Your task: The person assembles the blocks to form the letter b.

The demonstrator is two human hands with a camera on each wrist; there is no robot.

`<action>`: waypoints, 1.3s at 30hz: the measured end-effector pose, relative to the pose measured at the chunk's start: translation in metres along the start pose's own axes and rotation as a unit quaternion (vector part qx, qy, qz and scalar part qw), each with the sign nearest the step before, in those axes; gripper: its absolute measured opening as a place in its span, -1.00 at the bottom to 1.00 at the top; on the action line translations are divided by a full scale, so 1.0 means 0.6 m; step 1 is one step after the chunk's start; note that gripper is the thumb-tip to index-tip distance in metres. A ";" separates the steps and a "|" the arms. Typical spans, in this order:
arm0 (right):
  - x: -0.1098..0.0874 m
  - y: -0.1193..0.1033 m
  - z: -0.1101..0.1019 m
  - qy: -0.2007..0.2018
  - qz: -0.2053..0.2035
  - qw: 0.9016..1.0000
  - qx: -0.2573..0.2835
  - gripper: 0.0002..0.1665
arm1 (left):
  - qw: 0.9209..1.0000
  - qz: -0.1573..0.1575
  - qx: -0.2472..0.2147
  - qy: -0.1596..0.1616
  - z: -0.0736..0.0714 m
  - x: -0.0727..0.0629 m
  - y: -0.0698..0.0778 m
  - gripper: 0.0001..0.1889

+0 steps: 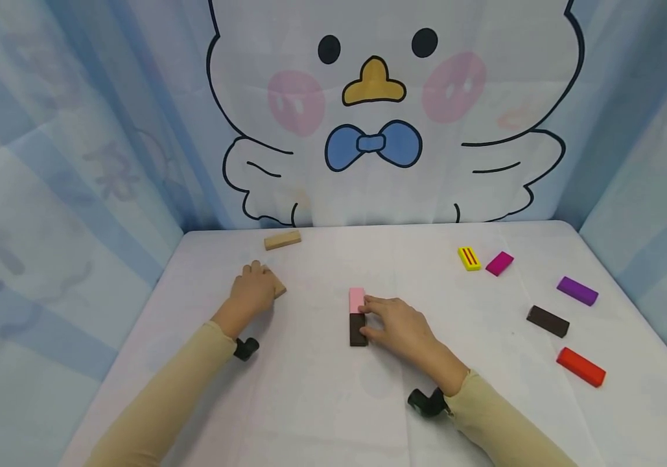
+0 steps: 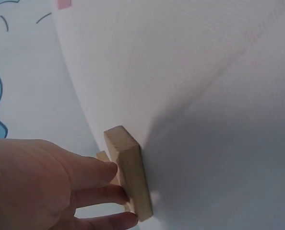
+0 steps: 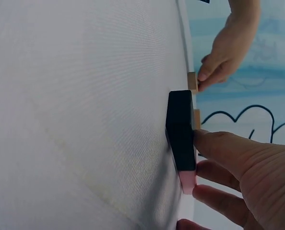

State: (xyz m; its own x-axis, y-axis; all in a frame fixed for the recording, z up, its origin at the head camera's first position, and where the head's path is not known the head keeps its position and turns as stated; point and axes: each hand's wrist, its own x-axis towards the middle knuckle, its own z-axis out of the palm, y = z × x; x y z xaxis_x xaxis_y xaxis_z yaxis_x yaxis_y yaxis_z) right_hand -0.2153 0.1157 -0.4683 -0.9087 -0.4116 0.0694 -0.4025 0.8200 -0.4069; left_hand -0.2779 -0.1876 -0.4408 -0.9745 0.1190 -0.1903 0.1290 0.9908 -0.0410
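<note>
My left hand (image 1: 253, 290) pinches a light wooden block (image 1: 277, 286) on the left part of the table. In the left wrist view, thumb and fingertips lie along the upper side of this wooden block (image 2: 131, 175). Near the middle, a pink block (image 1: 356, 299) and a dark brown block (image 1: 358, 329) lie end to end in one line. The fingertips of my right hand (image 1: 406, 331) touch the right side of these two, the thumb at the brown block (image 3: 180, 129) and other fingers by the pink block (image 3: 188, 181).
Another wooden block (image 1: 282, 240) lies at the back left. Toward the right are a yellow block with red stripes (image 1: 469, 258), a magenta block (image 1: 499, 263), a purple block (image 1: 577, 290), a second dark brown block (image 1: 548, 321) and a red block (image 1: 581, 367). A printed curtain (image 1: 374, 194) stands behind the table.
</note>
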 end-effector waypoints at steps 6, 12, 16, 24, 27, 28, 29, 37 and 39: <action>-0.001 0.000 -0.001 -0.001 0.002 1.000 0.013 -0.51 | 1.000 0.016 0.002 0.016 0.011 0.016 0.006 -0.51; -0.002 -0.001 -0.002 -0.003 0.004 1.000 0.020 -0.51 | 0.999 0.026 -0.003 0.026 0.008 0.032 0.019 -0.51; -0.003 -0.001 -0.001 -0.003 0.006 1.000 0.023 -0.52 | 0.999 0.034 -0.007 0.023 0.011 0.046 0.026 -0.49; -0.005 -0.001 0.001 0.000 0.002 1.000 0.021 -0.53 | 0.996 0.068 -0.023 0.045 0.018 0.064 0.029 -0.49; -0.005 -0.001 0.002 0.003 0.000 1.000 0.018 -0.53 | 0.994 0.078 -0.056 0.050 0.020 0.071 0.032 -0.49; -0.005 -0.001 0.002 0.003 -0.001 1.000 0.017 -0.53 | 0.993 0.080 -0.069 0.051 0.020 0.073 0.033 -0.50; -0.005 -0.001 0.002 0.003 -0.002 1.000 0.016 -0.54 | 0.992 0.081 -0.083 0.052 0.020 0.075 0.036 -0.51; -0.004 -0.003 -0.001 0.005 -0.012 1.000 0.016 -0.54 | 0.986 0.096 -0.125 0.051 0.023 0.089 0.062 -0.53; -0.002 -0.004 0.000 0.006 -0.012 1.000 0.017 -0.55 | 0.986 0.100 -0.124 0.052 0.024 0.092 0.070 -0.53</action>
State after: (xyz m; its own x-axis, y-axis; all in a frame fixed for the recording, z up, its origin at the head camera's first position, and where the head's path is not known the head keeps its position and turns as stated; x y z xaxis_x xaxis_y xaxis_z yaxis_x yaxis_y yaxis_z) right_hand -0.2131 0.1145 -0.4677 -0.8998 -0.4269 0.0904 -0.4213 0.7959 -0.4349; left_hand -0.3238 -0.1405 -0.4673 -0.9492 0.3071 -0.0685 0.2844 0.9305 0.2308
